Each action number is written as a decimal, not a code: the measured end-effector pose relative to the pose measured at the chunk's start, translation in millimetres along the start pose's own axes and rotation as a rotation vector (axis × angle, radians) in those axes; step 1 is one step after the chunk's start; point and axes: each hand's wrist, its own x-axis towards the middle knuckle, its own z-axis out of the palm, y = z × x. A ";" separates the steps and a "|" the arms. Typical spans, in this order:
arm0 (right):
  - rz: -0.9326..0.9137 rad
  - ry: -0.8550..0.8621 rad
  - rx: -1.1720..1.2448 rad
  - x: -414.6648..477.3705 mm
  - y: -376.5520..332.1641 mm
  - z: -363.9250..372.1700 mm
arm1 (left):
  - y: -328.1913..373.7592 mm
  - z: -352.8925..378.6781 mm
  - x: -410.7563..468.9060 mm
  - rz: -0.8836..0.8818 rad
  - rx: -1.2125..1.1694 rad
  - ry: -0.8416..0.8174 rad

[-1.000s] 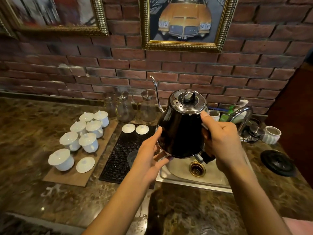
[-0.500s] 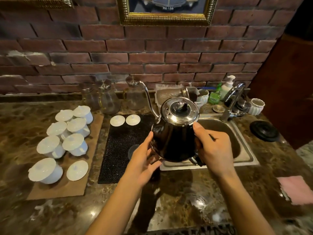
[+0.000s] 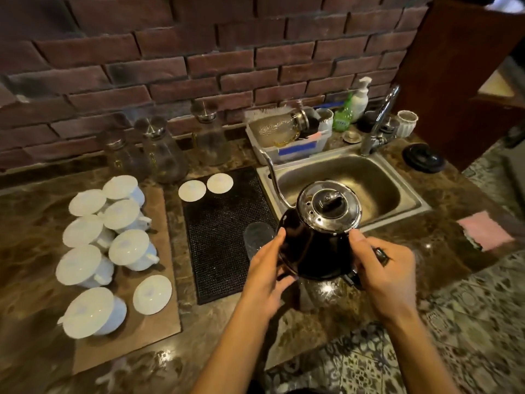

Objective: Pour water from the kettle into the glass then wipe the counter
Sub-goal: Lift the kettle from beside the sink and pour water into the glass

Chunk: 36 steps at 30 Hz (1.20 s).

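I hold a black gooseneck kettle (image 3: 315, 245) with a shiny steel lid upright above the counter's front edge. My right hand (image 3: 386, 271) grips its black handle on the right side. My left hand (image 3: 265, 275) presses flat against the kettle's left wall and base. The thin spout curves up and away toward the sink's left rim. A clear glass (image 3: 257, 240) stands on the black mat (image 3: 218, 231), just left of the kettle and partly behind my left hand. A pink cloth (image 3: 484, 233) lies on the marble counter (image 3: 34, 220) at the right.
A steel sink (image 3: 366, 177) with a tap lies behind the kettle. Several lidded white cups (image 3: 125, 247) sit on a brown board at left. Glass carafes (image 3: 163, 155) line the brick wall. A dish rack, soap bottles and a black round lid (image 3: 423, 159) crowd the back right.
The view has tilted down, so the paintings are out of frame. The kettle has come lower and nearer to me, toward the counter's front edge, both hands still on it.
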 end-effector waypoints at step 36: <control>0.334 -0.052 -0.307 -64.3 45.7 9.9 | -100.0 -42.3 -1.5 -0.364 -0.068 0.009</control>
